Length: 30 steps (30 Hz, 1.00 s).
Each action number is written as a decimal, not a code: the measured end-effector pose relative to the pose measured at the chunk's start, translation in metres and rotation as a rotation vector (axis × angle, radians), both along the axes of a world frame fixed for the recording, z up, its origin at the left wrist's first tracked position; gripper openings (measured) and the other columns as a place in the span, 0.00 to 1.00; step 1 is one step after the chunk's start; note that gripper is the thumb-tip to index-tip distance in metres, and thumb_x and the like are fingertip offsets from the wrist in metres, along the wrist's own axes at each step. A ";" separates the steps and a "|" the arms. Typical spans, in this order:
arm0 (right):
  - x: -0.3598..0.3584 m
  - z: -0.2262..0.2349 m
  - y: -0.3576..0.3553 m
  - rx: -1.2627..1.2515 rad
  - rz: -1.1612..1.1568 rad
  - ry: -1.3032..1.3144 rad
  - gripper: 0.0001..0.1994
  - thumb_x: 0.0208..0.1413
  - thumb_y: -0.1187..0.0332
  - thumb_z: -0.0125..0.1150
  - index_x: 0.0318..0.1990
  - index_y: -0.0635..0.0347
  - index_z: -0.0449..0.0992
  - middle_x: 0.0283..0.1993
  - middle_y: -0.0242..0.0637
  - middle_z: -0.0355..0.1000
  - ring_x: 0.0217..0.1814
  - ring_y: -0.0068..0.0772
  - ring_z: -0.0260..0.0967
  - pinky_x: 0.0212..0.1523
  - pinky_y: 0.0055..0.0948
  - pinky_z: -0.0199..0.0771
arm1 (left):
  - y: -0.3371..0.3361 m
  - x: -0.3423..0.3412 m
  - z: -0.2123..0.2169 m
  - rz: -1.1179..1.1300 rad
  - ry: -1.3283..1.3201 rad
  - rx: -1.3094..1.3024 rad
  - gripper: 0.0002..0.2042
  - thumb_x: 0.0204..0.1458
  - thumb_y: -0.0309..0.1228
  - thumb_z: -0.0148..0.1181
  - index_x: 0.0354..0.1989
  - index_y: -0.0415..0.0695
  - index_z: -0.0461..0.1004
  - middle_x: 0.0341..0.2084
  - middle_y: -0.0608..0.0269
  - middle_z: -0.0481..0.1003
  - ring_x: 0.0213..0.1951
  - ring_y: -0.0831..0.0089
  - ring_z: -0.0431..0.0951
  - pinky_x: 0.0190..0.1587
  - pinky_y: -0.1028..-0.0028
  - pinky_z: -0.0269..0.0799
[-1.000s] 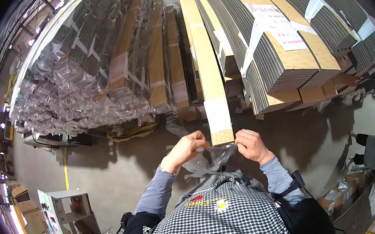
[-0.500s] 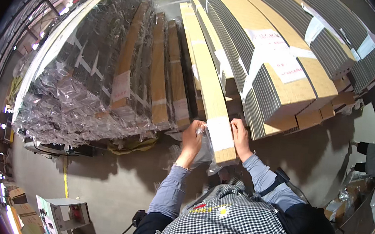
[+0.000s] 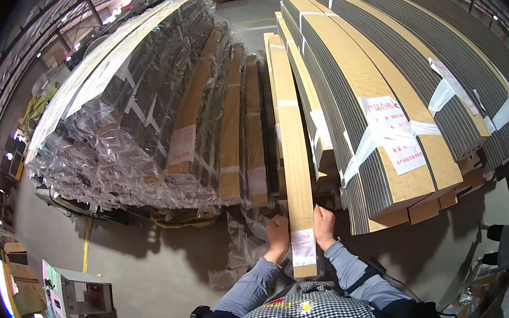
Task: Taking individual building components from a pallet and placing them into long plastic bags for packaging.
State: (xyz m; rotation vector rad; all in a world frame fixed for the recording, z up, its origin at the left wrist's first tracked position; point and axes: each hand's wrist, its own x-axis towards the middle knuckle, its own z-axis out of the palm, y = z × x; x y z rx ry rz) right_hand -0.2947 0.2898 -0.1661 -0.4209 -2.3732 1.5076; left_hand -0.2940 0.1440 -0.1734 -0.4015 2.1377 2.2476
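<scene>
A long, narrow bundle of brown cardboard strips (image 3: 295, 176) stretches away from me, its near end just in front of my apron. White tape crosses it farther up, and a white printed label (image 3: 303, 249) covers its top close to the near end. My left hand (image 3: 278, 234) is closed at the bundle's left edge; its fingertips are partly hidden. Against the right edge, my right hand (image 3: 323, 226) is closed too, fingers along the side and thumb up. Crumpled clear plastic film (image 3: 244, 242) hangs just left of my left hand.
To the left stands a stack of plastic-wrapped long bundles (image 3: 106, 149). Thick taped bundles of cardboard strips (image 3: 385, 154) fill the right side. A grey open-fronted box (image 3: 82, 296) stands at lower left. Another person's dark sleeve (image 3: 495, 233) shows at the far right.
The bundle's near end has come closer to my body, and both hands have moved lower in view with it. The clear film around its end now hangs off to the left.
</scene>
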 end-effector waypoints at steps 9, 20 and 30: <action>-0.008 -0.099 0.003 0.131 0.150 -0.407 0.09 0.54 0.72 0.56 0.41 0.63 0.78 0.37 0.54 0.77 0.42 0.57 0.75 0.41 0.40 0.75 | -0.045 -0.022 -0.060 -0.615 -0.091 -0.817 0.24 0.45 0.25 0.58 0.54 0.37 0.67 0.43 0.34 0.74 0.44 0.43 0.77 0.42 0.54 0.72; 0.007 -0.028 -0.048 -0.164 0.283 0.204 0.13 0.55 0.76 0.49 0.46 0.67 0.76 0.40 0.57 0.76 0.44 0.52 0.76 0.42 0.35 0.73 | -0.082 0.025 0.002 -0.063 0.399 -0.372 0.27 0.47 0.17 0.52 0.61 0.40 0.66 0.52 0.44 0.73 0.55 0.57 0.74 0.53 0.64 0.70; 0.052 -0.020 -0.081 -0.431 0.253 0.177 0.06 0.57 0.77 0.54 0.42 0.62 0.74 0.31 0.41 0.77 0.32 0.24 0.74 0.34 0.26 0.72 | -0.113 0.063 0.029 -0.110 0.253 -0.603 0.31 0.46 0.19 0.53 0.62 0.54 0.64 0.32 0.43 0.77 0.33 0.50 0.80 0.33 0.62 0.72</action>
